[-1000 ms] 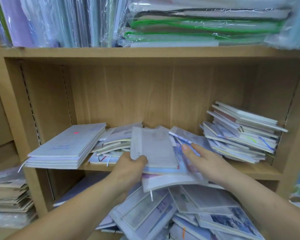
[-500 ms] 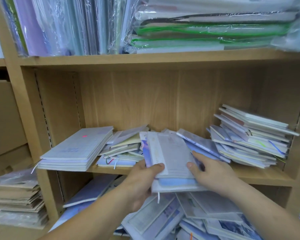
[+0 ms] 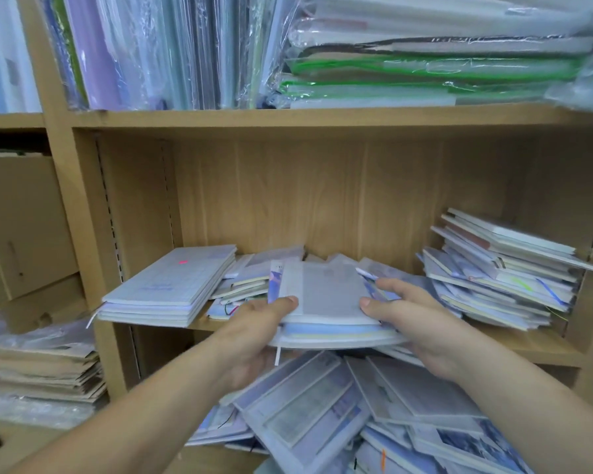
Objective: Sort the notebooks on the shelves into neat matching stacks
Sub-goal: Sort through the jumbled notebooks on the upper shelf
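A small stack of pale blue and grey notebooks [image 3: 326, 302] is held at the front edge of the middle shelf [image 3: 528, 347]. My left hand [image 3: 254, 330] grips its left side, thumb on top. On the stack's right side my right hand [image 3: 411, 319] grips it, also thumb on top. A neat stack of grey notebooks [image 3: 172, 289] lies at the shelf's left. Between it and the held stack sits a loose pile [image 3: 247, 282]. A slanted, untidy pile [image 3: 500, 268] leans at the right.
Below the shelf lie several scattered blue-grey notebooks [image 3: 339, 412]. Plastic-wrapped folders [image 3: 425, 59] fill the shelf above. To the left are a cardboard box [image 3: 21, 227] and a heap of wrapped brown packs [image 3: 38, 367].
Both hands have closed in on the stack's sides and squared it up. My right hand moved from the top cover to the right edge. The camera has shifted closer.
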Available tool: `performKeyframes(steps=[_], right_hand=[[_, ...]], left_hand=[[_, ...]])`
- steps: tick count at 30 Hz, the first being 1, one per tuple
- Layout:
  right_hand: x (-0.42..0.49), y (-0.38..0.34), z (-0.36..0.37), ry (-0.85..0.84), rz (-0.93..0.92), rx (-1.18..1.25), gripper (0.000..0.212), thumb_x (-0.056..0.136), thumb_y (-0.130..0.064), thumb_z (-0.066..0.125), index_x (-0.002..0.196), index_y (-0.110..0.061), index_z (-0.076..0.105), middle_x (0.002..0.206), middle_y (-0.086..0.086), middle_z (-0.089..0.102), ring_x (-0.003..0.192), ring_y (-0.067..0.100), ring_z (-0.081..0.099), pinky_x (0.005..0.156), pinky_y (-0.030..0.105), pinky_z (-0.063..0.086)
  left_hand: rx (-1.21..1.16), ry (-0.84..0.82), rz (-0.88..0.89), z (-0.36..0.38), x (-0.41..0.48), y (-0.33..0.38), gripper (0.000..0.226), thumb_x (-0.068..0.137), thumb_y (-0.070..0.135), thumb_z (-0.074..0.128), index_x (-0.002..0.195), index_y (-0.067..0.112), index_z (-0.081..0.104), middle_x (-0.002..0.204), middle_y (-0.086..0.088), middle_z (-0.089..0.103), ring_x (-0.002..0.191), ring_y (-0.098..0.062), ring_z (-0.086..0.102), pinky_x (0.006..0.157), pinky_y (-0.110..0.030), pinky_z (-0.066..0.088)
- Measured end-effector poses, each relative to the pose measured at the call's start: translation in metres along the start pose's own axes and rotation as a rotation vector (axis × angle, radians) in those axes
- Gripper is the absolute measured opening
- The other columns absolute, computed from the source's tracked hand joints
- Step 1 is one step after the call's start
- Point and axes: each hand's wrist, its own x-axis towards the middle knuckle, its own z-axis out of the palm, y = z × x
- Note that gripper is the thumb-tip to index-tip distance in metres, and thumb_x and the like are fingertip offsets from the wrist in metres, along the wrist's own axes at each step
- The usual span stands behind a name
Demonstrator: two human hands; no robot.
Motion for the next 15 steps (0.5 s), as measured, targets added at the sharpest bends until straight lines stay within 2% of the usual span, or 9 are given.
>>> performKeyframes(steps=[1, 3, 5, 7, 9, 13, 15], right_hand=[[0.003, 0.001, 0.005, -0.008, -0.004, -0.026, 0.063, 0.09, -0.022, 0.077, 0.146, -0.026, 0.048, 0.14, 0.0, 0.057, 0.1, 0.01, 0.062, 0.067, 0.021, 0.04], [0.004, 0.002, 0.015, -0.041, -0.036, -0.094, 0.061, 0.089, -0.021, 0.079, 0.142, -0.023, 0.05, 0.136, -0.001, 0.061, 0.094, 0.008, 0.064, 0.067, 0.019, 0.045], [-0.003, 0.002, 0.027, -0.09, -0.101, -0.182, 0.066, 0.079, -0.031, 0.088, 0.135, -0.025, 0.055, 0.132, -0.011, 0.063, 0.102, 0.001, 0.065, 0.082, 0.016, 0.05], [0.0, 0.009, 0.03, -0.092, -0.172, -0.349, 0.096, 0.058, -0.059, 0.095, 0.14, -0.031, 0.054, 0.141, -0.018, 0.056, 0.12, 0.0, 0.059, 0.104, 0.023, 0.047], [0.003, 0.006, 0.031, -0.105, -0.23, -0.483, 0.116, 0.045, -0.075, 0.091, 0.146, -0.032, 0.052, 0.143, -0.02, 0.053, 0.127, 0.001, 0.055, 0.111, 0.03, 0.046], [0.008, -0.004, 0.025, -0.081, -0.232, -0.627, 0.109, 0.053, -0.07, 0.089, 0.148, -0.033, 0.05, 0.145, -0.021, 0.049, 0.131, 0.0, 0.048, 0.11, 0.021, 0.039], [0.01, -0.003, 0.024, -0.039, -0.259, -0.777, 0.105, 0.054, -0.084, 0.076, 0.146, -0.037, 0.053, 0.148, -0.023, 0.05, 0.134, 0.0, 0.048, 0.112, 0.024, 0.039]], left_hand=[[0.039, -0.022, -0.025, -0.007, 0.001, 0.003, 0.033, 0.098, 0.029, 0.069, 0.117, 0.002, 0.063, 0.089, -0.014, 0.075, 0.065, -0.026, 0.068, 0.056, -0.035, 0.056], [0.061, -0.061, -0.051, -0.018, 0.002, 0.002, 0.03, 0.101, 0.035, 0.064, 0.113, 0.007, 0.067, 0.088, -0.011, 0.074, 0.062, -0.022, 0.065, 0.051, -0.031, 0.052], [-0.039, -0.103, -0.099, -0.024, 0.002, -0.002, 0.034, 0.105, 0.039, 0.053, 0.114, 0.011, 0.072, 0.097, -0.008, 0.076, 0.066, -0.02, 0.065, 0.05, -0.029, 0.051], [-0.192, -0.14, -0.144, -0.024, 0.002, -0.006, 0.039, 0.106, 0.038, 0.049, 0.122, 0.012, 0.072, 0.114, -0.01, 0.076, 0.079, -0.023, 0.068, 0.053, -0.03, 0.054], [-0.232, -0.155, -0.149, -0.023, 0.002, -0.006, 0.033, 0.105, 0.033, 0.053, 0.125, 0.012, 0.071, 0.118, -0.014, 0.075, 0.089, -0.029, 0.071, 0.058, -0.033, 0.06], [-0.023, -0.114, -0.08, -0.018, 0.011, -0.008, 0.026, 0.1, 0.028, 0.067, 0.125, 0.024, 0.065, 0.109, -0.006, 0.079, 0.087, -0.026, 0.076, 0.061, -0.036, 0.061], [-0.003, -0.09, -0.065, -0.016, 0.013, -0.007, 0.025, 0.101, 0.022, 0.065, 0.125, 0.02, 0.065, 0.105, -0.008, 0.079, 0.082, -0.026, 0.077, 0.059, -0.036, 0.06]])
